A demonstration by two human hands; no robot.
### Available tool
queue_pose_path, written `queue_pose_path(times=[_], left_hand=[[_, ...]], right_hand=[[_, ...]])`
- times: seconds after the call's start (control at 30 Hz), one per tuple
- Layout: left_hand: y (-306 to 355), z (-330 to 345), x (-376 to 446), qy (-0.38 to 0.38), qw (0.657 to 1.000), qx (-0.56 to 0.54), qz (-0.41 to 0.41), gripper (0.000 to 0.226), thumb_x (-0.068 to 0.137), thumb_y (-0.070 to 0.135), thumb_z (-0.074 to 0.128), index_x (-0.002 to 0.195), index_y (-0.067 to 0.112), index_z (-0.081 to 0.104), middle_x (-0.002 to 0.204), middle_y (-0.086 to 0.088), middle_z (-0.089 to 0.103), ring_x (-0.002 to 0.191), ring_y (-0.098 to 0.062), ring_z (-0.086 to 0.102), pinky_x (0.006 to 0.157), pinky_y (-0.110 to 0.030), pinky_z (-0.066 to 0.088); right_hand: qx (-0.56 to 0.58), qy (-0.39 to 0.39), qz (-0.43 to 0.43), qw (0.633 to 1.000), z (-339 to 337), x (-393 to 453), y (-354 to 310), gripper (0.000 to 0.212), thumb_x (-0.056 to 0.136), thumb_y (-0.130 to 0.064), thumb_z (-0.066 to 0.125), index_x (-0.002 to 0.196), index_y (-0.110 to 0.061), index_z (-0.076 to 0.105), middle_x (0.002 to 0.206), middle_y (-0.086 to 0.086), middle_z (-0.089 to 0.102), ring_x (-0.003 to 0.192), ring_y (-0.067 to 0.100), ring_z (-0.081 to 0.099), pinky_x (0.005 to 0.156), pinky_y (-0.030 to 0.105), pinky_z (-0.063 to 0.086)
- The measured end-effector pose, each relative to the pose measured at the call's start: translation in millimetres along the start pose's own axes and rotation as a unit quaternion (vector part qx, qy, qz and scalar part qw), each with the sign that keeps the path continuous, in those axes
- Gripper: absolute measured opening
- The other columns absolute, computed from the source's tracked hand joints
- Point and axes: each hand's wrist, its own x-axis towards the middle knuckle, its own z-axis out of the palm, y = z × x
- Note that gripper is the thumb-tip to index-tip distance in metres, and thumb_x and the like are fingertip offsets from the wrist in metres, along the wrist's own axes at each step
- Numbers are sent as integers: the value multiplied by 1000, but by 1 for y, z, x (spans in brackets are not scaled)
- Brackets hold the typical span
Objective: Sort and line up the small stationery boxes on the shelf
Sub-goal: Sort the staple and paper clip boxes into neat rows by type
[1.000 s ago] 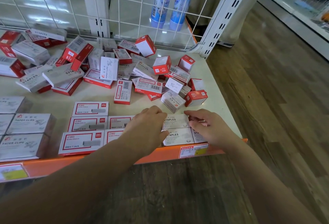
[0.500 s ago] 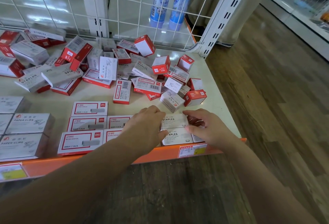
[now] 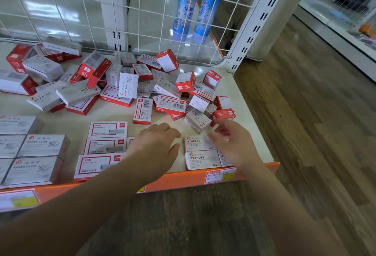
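Note:
Two grey STAPLES boxes (image 3: 200, 152) lie lined up near the front right of the cream shelf (image 3: 114, 116), with a third partly hidden under my right wrist. Red-and-white staple boxes (image 3: 103, 150) lie in rows to their left, and grey PAPER CLIPS boxes (image 3: 38, 158) at the far left. A jumbled pile of small boxes (image 3: 162, 91) covers the back of the shelf. My left hand (image 3: 156, 150) hovers palm down, fingers relaxed, over the red-and-white rows, holding nothing. My right hand (image 3: 232, 141) is lifted above the STAPLES boxes, its fingers loosely bent and empty, just below a tilted grey box (image 3: 198, 121).
A white wire grid (image 3: 85, 11) backs the shelf, with two blue bottles (image 3: 195, 9) behind it. A white slotted upright (image 3: 252, 24) marks the right corner. The orange front lip (image 3: 183, 178) carries price labels. Wooden floor runs to the right and below.
Both hands have lifted off the grey STAPLES boxes. My right hand has risen and moved back toward the pile; my left hand has drawn slightly left, uncovering the boxes.

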Motion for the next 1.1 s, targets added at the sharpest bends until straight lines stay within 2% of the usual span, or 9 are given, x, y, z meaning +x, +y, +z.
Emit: queue_pose_path(times=[0.1,0.2,0.33,0.43,0.63,0.83,0.97,1.1], left_hand=[[-3,-4,-3,2,1000,-23,-14,32,96,33,42,126,30,50,129,11,51,114,-9,48,95,-24,43],[-6,-7,-5,-1,999,-28,-19,31,96,33,43,125,31,51,128,12,51,113,-8,49,94,-25,45],[-10,-10,-8,-5,999,-43,-23,30,96,31,43,125,31,51,129,12,50,114,-8,48,94,-24,44],[-12,-11,-10,-4,998,-51,-32,30,96,31,44,125,31,51,130,13,50,113,-7,48,91,-21,44],[-12,-14,-14,14,998,-56,-35,30,96,31,44,125,31,51,127,14,51,112,-5,48,90,-19,42],[-15,-18,-20,15,995,-61,-74,30,96,31,45,126,30,50,128,11,53,112,-7,50,90,-20,43],[-17,-26,-23,13,991,-82,-106,31,96,33,44,126,29,48,125,10,55,108,-8,52,84,-18,42],[-20,-36,-28,21,986,-109,-122,33,95,34,44,127,27,49,122,8,56,103,-7,50,84,-21,42]], right_hand=[[-18,1,14,1000,8,7,-9,33,88,-38,59,118,-25,56,110,-10,61,93,9,58,74,17,47],[-27,8,30,999,13,11,-15,33,87,-34,61,118,-21,57,111,-5,63,98,13,59,77,20,43],[-46,25,53,997,18,16,-20,25,87,-33,62,107,-20,59,102,-4,64,85,11,58,71,19,39],[-44,24,52,997,16,18,-22,17,86,-33,63,96,-22,57,91,-7,62,73,6,53,60,15,36],[-16,37,31,999,-4,10,-31,30,84,-29,66,110,-15,62,100,-3,65,77,6,55,56,10,36],[-6,-3,-13,1000,-16,-7,-40,23,82,-28,68,103,-21,61,97,-10,63,68,-3,54,50,7,42],[-4,-17,-43,999,-10,-20,-46,27,80,-29,71,103,-27,55,101,-12,61,77,1,57,62,6,46],[5,-12,-66,998,-2,-28,-56,43,80,-25,71,119,-23,54,116,-7,59,86,5,54,72,6,44]])
